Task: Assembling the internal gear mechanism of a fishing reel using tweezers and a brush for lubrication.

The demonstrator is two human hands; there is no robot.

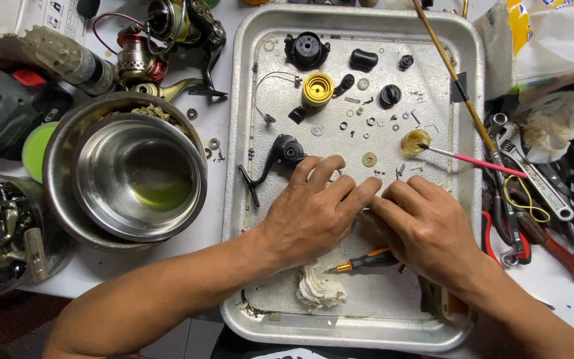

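Both hands meet over a dented metal tray (247, 133) on a cluttered white counter (214, 126), the left hand (313, 213) and right hand (426, 229) pinching fingertips together on something too small to make out. An orange-handled screwdriver (367, 261) lies just below them among scattered reel parts (317, 90), with nested steel bowls (127, 176) alongside and wrenches (533, 173) opposite.

Small washers and screws (372, 123) crowd the upper half of the metal tray (250, 219), beyond both hands. Bare tray floor lies along its near left edge. A screwdriver (367, 261) and rag (319, 287) block the near middle; steel bowls (127, 176) hem the tray's left side.
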